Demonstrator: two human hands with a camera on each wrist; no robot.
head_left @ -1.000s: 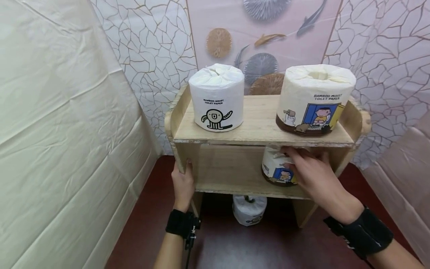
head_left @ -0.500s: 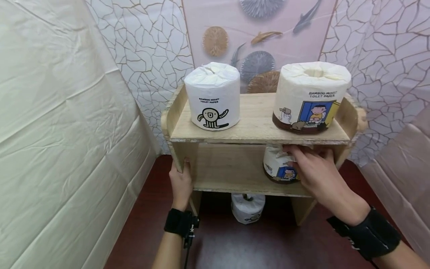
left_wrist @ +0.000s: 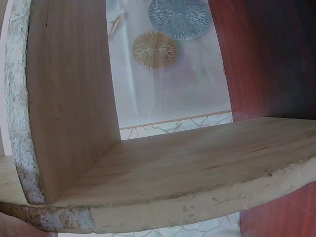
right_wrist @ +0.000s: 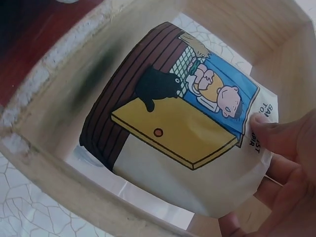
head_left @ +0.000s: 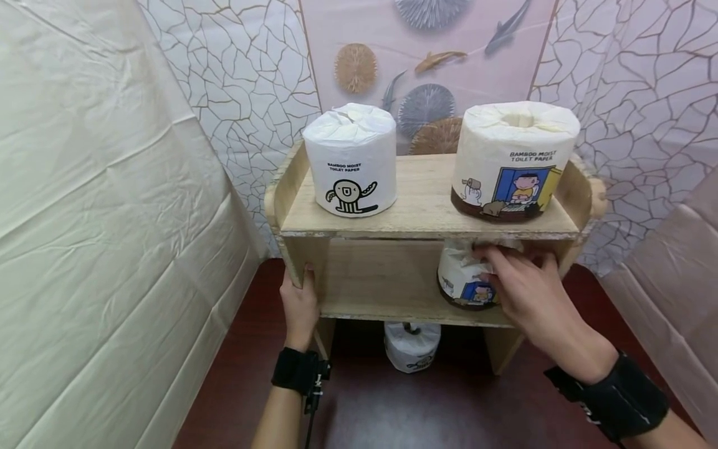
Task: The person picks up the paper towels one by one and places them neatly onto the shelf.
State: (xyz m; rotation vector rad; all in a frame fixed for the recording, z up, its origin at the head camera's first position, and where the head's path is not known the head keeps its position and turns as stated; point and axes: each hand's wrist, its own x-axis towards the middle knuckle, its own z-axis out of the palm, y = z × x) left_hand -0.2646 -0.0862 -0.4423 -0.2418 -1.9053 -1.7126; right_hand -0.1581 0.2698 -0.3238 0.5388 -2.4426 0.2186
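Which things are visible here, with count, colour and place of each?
shelf: one, pale wood, centre
picture rolls: two, cream with coloured print, right, top and middle levels
white rolls: two, white with black print, top left and bottom
surface: one, dark red, below the shelf
backdrop: one, white with gold lines, behind
panel: one, pink, on the backdrop
side cloths: two, pale, left and right
wristbands: two, black, low left and right
left grip: one, bare, on the shelf's left side
right grip: one, bare, on the middle picture roll

The held roll [right_wrist: 177,123] is white with blue, yellow and brown cartoons.
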